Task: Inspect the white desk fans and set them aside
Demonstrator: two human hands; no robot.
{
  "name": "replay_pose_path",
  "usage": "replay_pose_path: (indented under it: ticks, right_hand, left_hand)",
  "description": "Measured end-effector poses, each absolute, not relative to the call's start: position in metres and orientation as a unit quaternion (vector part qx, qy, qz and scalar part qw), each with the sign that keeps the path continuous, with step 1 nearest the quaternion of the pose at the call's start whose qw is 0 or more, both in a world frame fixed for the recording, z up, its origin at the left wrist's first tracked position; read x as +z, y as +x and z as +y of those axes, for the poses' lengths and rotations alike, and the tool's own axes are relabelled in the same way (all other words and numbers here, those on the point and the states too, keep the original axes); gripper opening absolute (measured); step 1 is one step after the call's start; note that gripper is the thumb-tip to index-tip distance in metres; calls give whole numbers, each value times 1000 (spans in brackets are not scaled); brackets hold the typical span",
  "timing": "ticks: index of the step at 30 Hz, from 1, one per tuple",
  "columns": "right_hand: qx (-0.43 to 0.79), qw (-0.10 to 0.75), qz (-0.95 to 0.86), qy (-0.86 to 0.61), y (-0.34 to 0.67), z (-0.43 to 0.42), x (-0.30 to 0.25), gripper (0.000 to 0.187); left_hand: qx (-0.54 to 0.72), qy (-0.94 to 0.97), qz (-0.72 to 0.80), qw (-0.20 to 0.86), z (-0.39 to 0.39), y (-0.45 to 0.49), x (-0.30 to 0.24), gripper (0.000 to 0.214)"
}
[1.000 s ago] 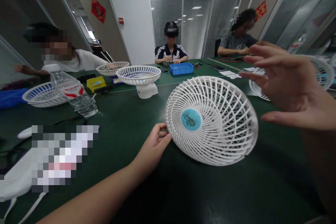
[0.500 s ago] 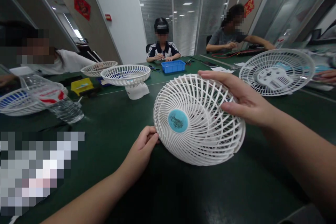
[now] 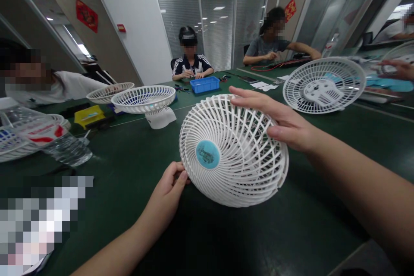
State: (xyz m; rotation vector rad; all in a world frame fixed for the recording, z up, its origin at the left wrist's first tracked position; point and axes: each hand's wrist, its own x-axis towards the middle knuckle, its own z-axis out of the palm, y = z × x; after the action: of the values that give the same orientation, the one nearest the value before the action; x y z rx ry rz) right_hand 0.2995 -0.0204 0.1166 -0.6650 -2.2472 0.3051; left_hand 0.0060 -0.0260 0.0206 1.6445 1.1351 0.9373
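A white plastic fan grille (image 3: 236,168) with a round blue badge at its centre is tilted up off the dark green table (image 3: 129,146), its hollow side facing me. My left hand (image 3: 170,189) pinches its near left rim, fingers closed on the edge. My right hand (image 3: 278,120) lies over the far right rim, fingers stretched along the ribs and thumb underneath, gripping it.
A second white fan with its grille (image 3: 323,85) stands at the right. More grilles (image 3: 144,98) rest at the left centre, a water bottle (image 3: 48,138) lies at far left, and a blue tray (image 3: 205,84) sits farther back. Several other people sit around the table.
My right hand came down from mid-air and took hold of the grille's far right rim. The grille has tilted slightly; my left hand stays on the near rim.
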Motion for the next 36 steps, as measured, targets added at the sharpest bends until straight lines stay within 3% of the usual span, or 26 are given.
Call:
replay_pose_path:
  ticks: [9, 17, 23, 27, 36]
  right_hand:
    - [80, 352, -864, -352, 289, -37, 126, 59]
    - [32, 393, -833, -387, 283, -39, 120, 57]
    - [42, 421, -826, -373, 286, -37, 121, 48]
    - [50, 380, -860, -335, 287, -37, 123, 52]
    - [68, 394, -857, -326, 296, -29, 118, 55]
  left_hand:
    - [382, 673, 458, 437, -28, 7, 24, 20]
    - [388, 669, 456, 439, -29, 8, 23, 17]
    - [387, 664, 468, 437, -32, 8, 24, 17]
    - [387, 654, 475, 444, -32, 9, 23, 17]
    - [382, 655, 460, 462, -31, 6, 18, 20]
